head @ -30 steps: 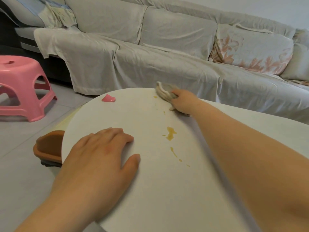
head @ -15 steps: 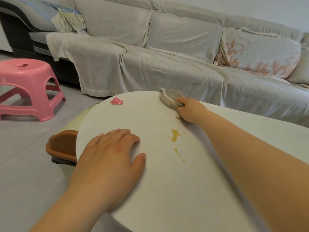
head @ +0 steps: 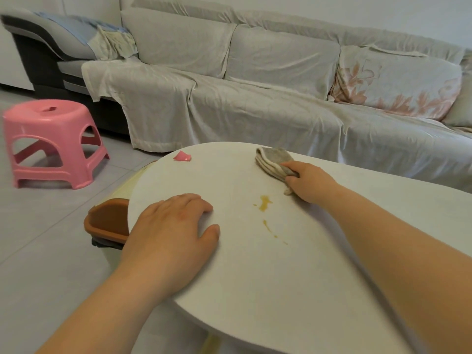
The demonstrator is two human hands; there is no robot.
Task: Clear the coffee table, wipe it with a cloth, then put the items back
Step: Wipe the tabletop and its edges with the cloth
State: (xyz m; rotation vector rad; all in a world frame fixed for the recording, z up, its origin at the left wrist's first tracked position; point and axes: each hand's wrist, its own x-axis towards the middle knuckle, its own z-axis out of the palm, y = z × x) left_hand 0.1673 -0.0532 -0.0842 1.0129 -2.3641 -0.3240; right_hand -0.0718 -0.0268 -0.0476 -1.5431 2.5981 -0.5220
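White and rounded, the coffee table surface (head: 255, 277) carries one yellow stain (head: 265, 202). Just beyond the stain, the right hand (head: 310, 183) has its grip curled round one folded grey cloth (head: 273, 159) that lies on the surface. Left of the stain, the left hand (head: 173, 231) lies flat, fingers straight, holding nothing. Wiping looks to be the step in hand; the next stroke likely needs the cloth drawn back across the stain. One pink scrap (head: 182, 157) lies beyond the stain, well to its left.
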